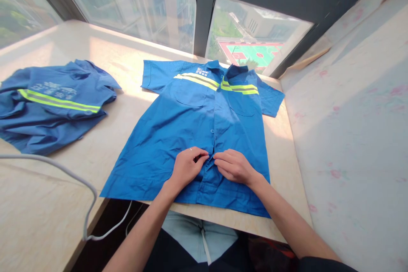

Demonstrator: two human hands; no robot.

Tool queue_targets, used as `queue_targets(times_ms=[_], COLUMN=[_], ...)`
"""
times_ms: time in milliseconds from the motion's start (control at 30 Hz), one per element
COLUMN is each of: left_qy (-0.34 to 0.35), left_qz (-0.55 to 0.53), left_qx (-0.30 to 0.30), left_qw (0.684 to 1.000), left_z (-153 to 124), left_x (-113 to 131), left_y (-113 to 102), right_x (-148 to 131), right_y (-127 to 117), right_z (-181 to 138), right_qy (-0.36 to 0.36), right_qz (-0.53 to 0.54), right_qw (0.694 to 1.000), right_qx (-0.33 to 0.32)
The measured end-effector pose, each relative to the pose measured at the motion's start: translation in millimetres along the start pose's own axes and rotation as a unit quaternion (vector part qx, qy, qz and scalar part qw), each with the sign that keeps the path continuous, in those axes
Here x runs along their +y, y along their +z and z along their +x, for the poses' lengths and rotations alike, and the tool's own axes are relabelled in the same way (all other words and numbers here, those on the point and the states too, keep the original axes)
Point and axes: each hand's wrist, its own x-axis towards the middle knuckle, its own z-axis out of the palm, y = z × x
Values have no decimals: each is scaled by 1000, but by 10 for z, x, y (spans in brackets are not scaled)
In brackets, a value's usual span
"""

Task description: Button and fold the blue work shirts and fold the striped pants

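Observation:
A blue short-sleeved work shirt [178, 136] with yellow reflective stripes lies spread face up on a light wooden sill, collar toward the window. My left hand [187, 165] and my right hand [234, 165] meet at the button placket low on the shirt front. The fingers of both hands are pinched on the placket fabric, close together. A ring shows on my left hand.
A second blue shirt [54, 106] with reflective stripes lies crumpled at the left of the sill [41, 204]. A white cable [86, 195] loops over the sill's near edge. A pale flowered mattress [353, 127] fills the right side. Windows run along the back.

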Motion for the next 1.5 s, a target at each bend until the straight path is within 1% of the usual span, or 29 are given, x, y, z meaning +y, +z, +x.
queue_targets(times_ms=[133,233,367,467,600,667,800,967,1067,1167,1267,1367,1433,1500], left_qy=[-31,-70,-94,-90,-84,-82,-72,-74,-45,-26,-32,-47,-55,-57], left_qz=[50,78,111,135,144,145,134,82,56,50,42,37,40,44], left_qx=[-9,-35,-72,-83,-73,-67,-57,-20,8,32,28,19,15,14], left_qw=[998,994,987,983,983,984,987,994,997,998,998,998,998,997], left_z=[28,89,163,162,103,79,78,83,52,25,29,50,62,66], left_x=[59,154,289,328,326,328,317,212,138,96,85,90,98,108], left_y=[3,-19,-50,-39,3,19,31,26,40,56,48,24,12,8], right_x=[23,37,54,66,72,61,4,-92,-138,-156,-138,-107,-89,-77], right_y=[-55,-89,-80,-53,-45,-55,-84,-73,-61,-99,-190,-282,-319,-333], right_z=[55,88,82,47,2,-4,10,18,18,19,5,-26,-34,-1], right_qy=[-12,-16,-13,-7,-4,0,9,27,48,59,49,50,68,101], right_qz=[1,-6,8,25,28,27,27,7,-1,-3,-7,-2,-2,-14], right_qw=[999,997,997,998,999,1000,999,998,997,996,997,994,992,986], right_qx=[-51,-78,-79,-56,-18,-13,-36,-55,-59,-60,-64,-92,-110,-128])
